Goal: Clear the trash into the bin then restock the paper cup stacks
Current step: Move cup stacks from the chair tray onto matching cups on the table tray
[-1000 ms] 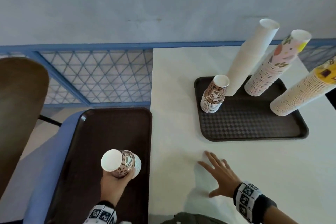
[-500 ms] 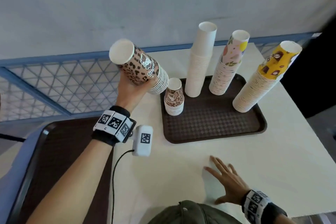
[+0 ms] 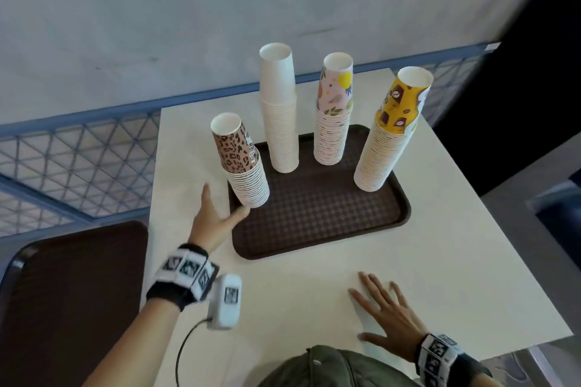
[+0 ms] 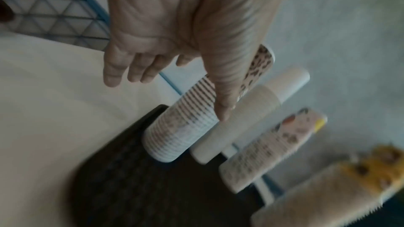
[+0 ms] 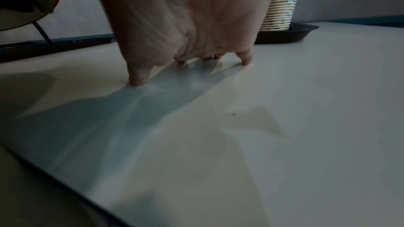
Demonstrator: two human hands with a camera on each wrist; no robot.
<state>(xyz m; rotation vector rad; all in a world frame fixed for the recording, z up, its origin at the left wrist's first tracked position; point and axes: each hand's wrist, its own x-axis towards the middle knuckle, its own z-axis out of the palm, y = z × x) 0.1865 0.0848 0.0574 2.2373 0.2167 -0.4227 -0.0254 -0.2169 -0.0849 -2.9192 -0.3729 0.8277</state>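
Four cup stacks stand on the dark tray [image 3: 314,229]: a leopard-print stack [image 3: 240,163] at its left front corner, then a white stack [image 3: 279,116], a floral stack [image 3: 333,116] and a yellow stack [image 3: 388,135]. My left hand [image 3: 221,207] is open and holds nothing. Its thumb lies by the base of the leopard-print stack [image 4: 186,127]; whether it touches is unclear. The left wrist view is blurred and shows spread fingers [image 4: 113,75] beside that stack. My right hand [image 3: 383,311] lies flat on the white table [image 3: 471,261], fingertips [image 5: 137,77] pressed down.
A second dark tray [image 3: 72,292] sits lower at the left, beside the table's left edge. A blue mesh railing [image 3: 78,160] and a pale wall run behind. In the right wrist view one stack [image 5: 282,6] stands on the tray's corner [image 5: 290,32].
My left hand carried a leopard-print stack up from the left tray, set it onto the short leopard stack on the table tray, and let go. The right hand stayed flat.
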